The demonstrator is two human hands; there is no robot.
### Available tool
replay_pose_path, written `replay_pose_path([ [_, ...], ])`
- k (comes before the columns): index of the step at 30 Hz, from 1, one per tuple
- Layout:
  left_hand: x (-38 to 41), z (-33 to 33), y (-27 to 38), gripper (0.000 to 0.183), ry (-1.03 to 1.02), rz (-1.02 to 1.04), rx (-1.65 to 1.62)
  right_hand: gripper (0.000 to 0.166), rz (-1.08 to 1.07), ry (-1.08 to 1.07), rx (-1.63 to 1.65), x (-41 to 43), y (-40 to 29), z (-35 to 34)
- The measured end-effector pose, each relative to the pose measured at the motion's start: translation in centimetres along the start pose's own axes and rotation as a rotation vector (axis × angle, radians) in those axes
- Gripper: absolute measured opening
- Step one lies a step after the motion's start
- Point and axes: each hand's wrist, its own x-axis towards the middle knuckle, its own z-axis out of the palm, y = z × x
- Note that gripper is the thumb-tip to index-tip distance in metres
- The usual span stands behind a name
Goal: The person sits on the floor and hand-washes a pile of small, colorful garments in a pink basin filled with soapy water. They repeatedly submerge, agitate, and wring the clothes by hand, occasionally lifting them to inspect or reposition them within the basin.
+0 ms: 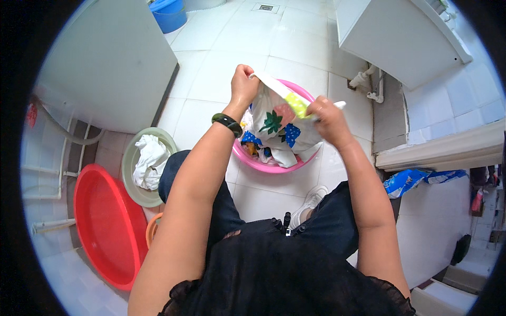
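Observation:
A white cloth [272,108] with coloured prints, including a green leaf shape and a blue dotted patch, is stretched over a pink basin [272,168] on the tiled floor. My left hand [244,85], with a dark bangle on its wrist, pinches one end of the cloth's edge. At the right, my right hand [328,118] grips the same edge beside a yellow-green dotted part. Other patterned clothes [257,150] lie in the basin below the raised cloth, partly hidden by it.
Left of my knee, a pale green basin [127,166] holds a white cloth [150,162]. A large red basin [106,221] leans by the wall. A blue bucket [170,17] stands at the back left, a white cabinet [399,39] at the right with drain pipes [365,79] under it.

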Motion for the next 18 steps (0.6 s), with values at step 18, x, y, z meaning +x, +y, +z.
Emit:
replay_pose_path([
  [18,-1.4,0.6,1.2,0.025,-0.315,-0.372,-0.847,0.013,0.146,-0.186,-0.410,-2.0,-1.0,5.3],
])
